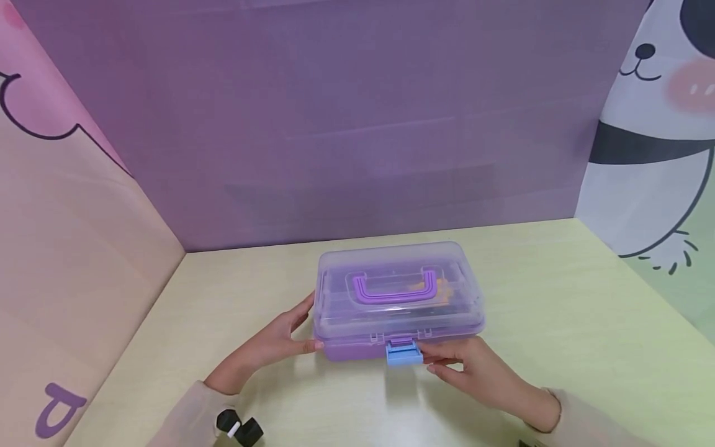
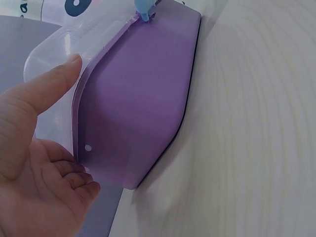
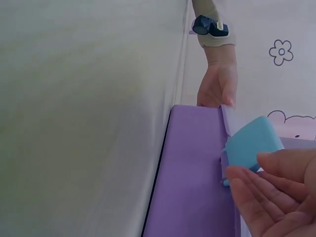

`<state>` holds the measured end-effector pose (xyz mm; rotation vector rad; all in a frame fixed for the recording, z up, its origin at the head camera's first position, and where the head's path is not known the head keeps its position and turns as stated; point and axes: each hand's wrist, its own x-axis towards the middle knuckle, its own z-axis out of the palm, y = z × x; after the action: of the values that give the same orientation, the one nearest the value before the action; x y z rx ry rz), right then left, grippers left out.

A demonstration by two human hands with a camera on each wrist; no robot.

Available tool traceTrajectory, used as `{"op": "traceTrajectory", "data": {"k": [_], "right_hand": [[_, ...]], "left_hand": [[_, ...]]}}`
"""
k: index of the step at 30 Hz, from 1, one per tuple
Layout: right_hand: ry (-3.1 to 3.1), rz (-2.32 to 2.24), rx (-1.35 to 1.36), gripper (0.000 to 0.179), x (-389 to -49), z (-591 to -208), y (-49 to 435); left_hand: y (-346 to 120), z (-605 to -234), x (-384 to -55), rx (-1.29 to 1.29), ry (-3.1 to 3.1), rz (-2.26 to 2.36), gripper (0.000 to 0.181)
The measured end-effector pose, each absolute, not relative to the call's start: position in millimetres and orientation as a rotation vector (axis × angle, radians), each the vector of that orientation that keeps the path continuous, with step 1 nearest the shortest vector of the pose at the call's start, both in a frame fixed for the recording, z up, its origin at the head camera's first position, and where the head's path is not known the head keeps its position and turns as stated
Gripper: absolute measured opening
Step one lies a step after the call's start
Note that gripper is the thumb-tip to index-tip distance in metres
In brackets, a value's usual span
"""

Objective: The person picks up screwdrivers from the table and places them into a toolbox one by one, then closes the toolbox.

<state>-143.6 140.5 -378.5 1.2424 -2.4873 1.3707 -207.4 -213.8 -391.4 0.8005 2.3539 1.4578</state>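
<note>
A purple plastic storage box point(image 1: 352, 351) with a clear lid point(image 1: 335, 315) sits on the table, its lid down. On the lid lies a purple handle point(image 1: 395, 298). A light blue latch point(image 1: 404, 355) juts out from the front, swung away from the box wall. My left hand point(image 1: 267, 344) holds the box's left end; in the left wrist view its thumb point(image 2: 59, 81) lies along the lid's rim and its fingers curl at the corner. My right hand point(image 1: 483, 369) pinches the latch's right edge between thumb and fingers, as the right wrist view shows. Something orange point(image 1: 441, 290) shows through the lid.
The pale wooden table point(image 1: 234, 279) stretches around the box. A purple backdrop point(image 1: 357, 124) stands behind it, with printed panels at left and right. A black device point(image 1: 240, 428) is strapped to the left wrist.
</note>
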Motion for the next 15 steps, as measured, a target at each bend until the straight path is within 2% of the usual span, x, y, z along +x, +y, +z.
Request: {"op": "traceTrajectory", "data": {"k": [15], "right_hand": [[-2.444, 1.297, 1.085, 0.011, -160.2, -380.0, 135.0]], "left_hand": [[-212.4, -394.6, -211.0, 0.793, 2.345, 1.461, 0.098]]}}
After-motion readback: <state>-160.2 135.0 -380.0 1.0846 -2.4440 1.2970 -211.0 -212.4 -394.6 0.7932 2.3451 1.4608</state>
